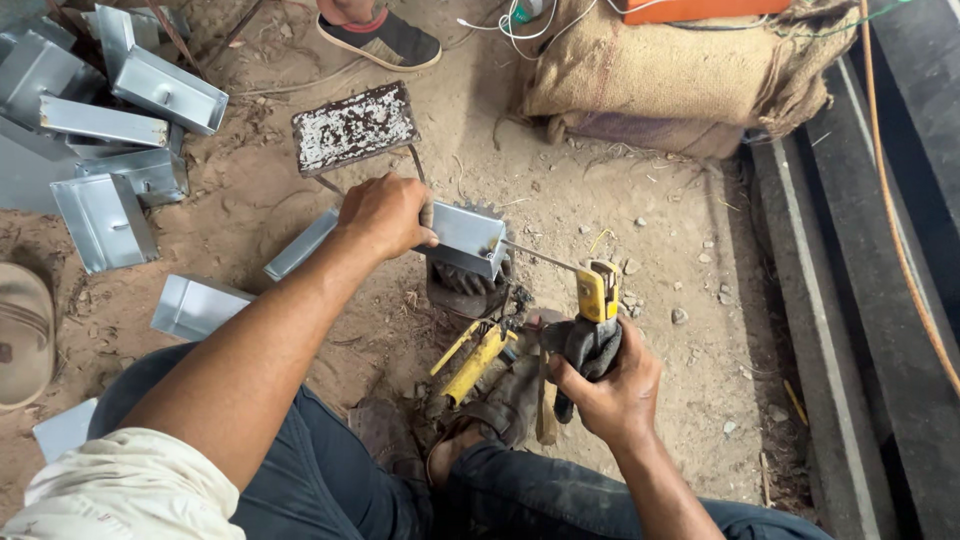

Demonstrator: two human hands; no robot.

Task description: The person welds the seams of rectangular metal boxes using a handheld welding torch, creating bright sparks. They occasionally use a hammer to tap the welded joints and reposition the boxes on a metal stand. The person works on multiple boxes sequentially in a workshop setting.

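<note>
Right hand: the right hand (612,392) is closed around the dark handle of a yellow-jawed electrode holder (596,318).
Welding rod: a thin welding rod (540,257) is clamped in the holder and is pointed at the bracket's right end.
Left hand: the left hand (385,215) is clamped on a folded sheet-metal bracket (463,238).
Bracket position: it is held on top of a dark toothed gear (467,285) set on the sandy ground, in the middle of the view.
Left side: a pile of similar brackets (110,120) is seen on the ground.
Farther: a rusty white-flecked plate (354,127), a burlap sack (670,75) and another person's shoe (385,38) are seen beyond.
</note>
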